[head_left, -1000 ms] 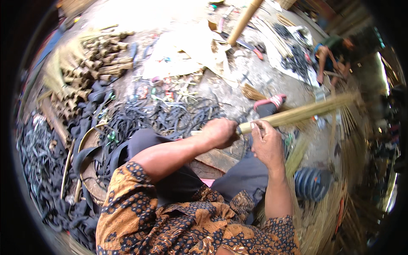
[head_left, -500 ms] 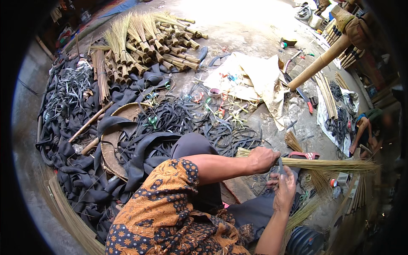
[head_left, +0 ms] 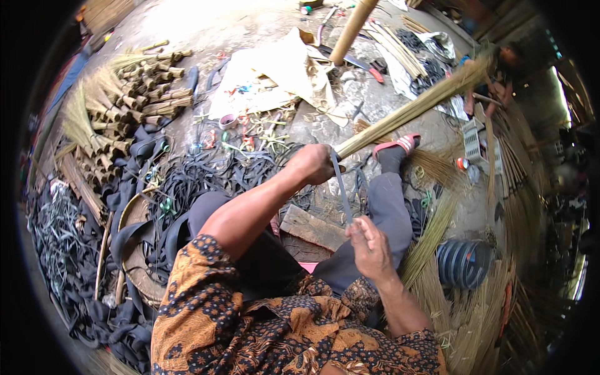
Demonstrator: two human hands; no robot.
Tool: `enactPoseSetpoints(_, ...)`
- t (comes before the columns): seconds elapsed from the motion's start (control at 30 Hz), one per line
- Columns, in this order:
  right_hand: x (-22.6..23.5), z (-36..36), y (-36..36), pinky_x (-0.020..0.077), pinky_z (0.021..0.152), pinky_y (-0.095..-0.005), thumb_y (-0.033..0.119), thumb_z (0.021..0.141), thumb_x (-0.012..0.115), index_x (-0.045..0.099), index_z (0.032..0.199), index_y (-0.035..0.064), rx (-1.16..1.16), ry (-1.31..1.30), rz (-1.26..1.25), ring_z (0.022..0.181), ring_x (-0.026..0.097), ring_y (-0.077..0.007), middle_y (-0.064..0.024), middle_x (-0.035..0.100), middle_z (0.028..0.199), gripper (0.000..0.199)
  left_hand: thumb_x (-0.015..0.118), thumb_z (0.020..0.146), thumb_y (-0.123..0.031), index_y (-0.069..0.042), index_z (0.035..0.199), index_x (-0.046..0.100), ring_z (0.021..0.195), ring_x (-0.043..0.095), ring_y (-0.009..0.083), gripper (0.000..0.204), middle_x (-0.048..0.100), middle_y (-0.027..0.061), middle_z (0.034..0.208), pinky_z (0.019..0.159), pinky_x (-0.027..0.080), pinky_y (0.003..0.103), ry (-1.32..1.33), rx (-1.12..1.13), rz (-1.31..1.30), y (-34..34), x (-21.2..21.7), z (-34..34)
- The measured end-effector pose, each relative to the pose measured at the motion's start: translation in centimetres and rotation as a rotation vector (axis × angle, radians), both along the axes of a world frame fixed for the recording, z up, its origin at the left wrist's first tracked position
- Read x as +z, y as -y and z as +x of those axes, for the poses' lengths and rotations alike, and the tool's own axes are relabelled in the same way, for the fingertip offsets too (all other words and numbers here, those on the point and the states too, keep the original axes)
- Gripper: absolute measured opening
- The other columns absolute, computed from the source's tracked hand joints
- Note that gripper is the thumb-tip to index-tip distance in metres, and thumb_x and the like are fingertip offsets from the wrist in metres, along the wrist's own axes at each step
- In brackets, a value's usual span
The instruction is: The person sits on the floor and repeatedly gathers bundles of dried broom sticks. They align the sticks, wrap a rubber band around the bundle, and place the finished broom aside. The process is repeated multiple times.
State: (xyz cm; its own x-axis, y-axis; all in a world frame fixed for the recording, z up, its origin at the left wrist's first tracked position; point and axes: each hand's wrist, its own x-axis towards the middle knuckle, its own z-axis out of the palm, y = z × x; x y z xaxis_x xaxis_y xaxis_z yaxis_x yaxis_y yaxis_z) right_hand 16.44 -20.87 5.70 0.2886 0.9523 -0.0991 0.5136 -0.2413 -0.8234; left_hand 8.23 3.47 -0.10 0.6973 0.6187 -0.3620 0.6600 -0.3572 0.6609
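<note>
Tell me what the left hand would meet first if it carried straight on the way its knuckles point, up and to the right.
Probably only the long bundle of straw-coloured broom fibres it already grips; the left hand points along that bundle. Beyond it lies the red sandal on the person's foot, though depth is unclear.

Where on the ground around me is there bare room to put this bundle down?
Bare concrete lies at the top, beyond the crumpled pale sheet and right of the stacked finished brooms. A smaller patch sits between that sheet and the red sandal. The black rubber strips crowd the left; loose straw fills the right.
</note>
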Motion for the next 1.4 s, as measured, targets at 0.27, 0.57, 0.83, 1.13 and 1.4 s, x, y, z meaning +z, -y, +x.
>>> enactPoseSetpoints(0.27, -5.0, 8.8, 0.9, 0.0517, 0.07, -0.0535, 0.023, 0.105, 0.051, 0.059, 0.107, 0.0061, -0.011, 0.432, 0.03, 0.083, 0.067, -0.0472, -0.019, 0.071, 0.088, 0.019, 0.079, 0.079, -0.019, 0.0, 0.09, 0.07, 0.064, 0.062, 0.0149, 0.023, 0.067, 0.0085, 0.07, 0.064, 0.052, 0.036, 0.371, -0.291, -0.377, 4.9, 5.7, -1.9)
enactPoseSetpoints(0.57, -0.7, 8.1, -5.3, 0.0493, 0.099, -0.0449, 0.017, 0.101, 0.06, 0.069, 0.12, 0.0011, 0.158, 0.553, -0.114, 0.115, 0.065, -0.0358, -0.019, 0.069, 0.117, 0.026, 0.081, 0.087, -0.048, 0.0, 0.104, 0.068, 0.073, 0.072, 0.0333, 0.052, 0.069, 0.0203, 0.077, 0.066, 0.056, 0.044, 0.435, -0.357, -0.25, 5.6, 3.4, -1.4)
enactPoseSetpoints(0.83, 0.1, 5.5, -10.8, 0.0465, 0.042, -0.027, 0.037, 0.108, 0.052, 0.066, 0.107, -0.0045, -0.078, -0.294, -0.227, 0.043, 0.058, -0.011, -0.0103, 0.068, 0.065, 0.043, 0.063, 0.092, -0.023, -0.004, 0.106, 0.059, 0.071, 0.072, 0.0408, 0.024, 0.072, 0.0208, 0.081, 0.063, 0.057, 0.052, 0.087, -0.167, 0.273, 6.2, -0.1, -0.4)
enactPoseSetpoints(1.13, -4.8, 3.5, -6.8, 0.0529, 0.057, -0.0224, 0.029, 0.109, 0.055, 0.061, 0.106, 0.0007, -0.272, -0.728, -0.064, 0.069, 0.069, -0.0124, -0.0106, 0.07, 0.092, 0.03, 0.06, 0.095, -0.028, -0.008, 0.104, 0.055, 0.068, 0.071, 0.0422, 0.021, 0.068, 0.0197, 0.071, 0.059, 0.054, 0.052, 0.116, -0.051, 0.38, 5.1, -3.4, -0.5)
enactPoseSetpoints(1.4, -4.9, 2.5, -5.1, 0.0512, 0.075, -0.0347, 0.024, 0.11, 0.049, 0.063, 0.102, 0.0, -0.097, -0.208, -0.054, 0.08, 0.062, -0.0159, -0.0078, 0.068, 0.087, 0.029, 0.066, 0.09, -0.014, -0.004, 0.115, 0.054, 0.092, 0.071, 0.0466, 0.03, 0.068, 0.0286, 0.103, 0.078, 0.059, 0.051, 0.094, -0.042, 0.435, 4.6, -3.0, 0.1)
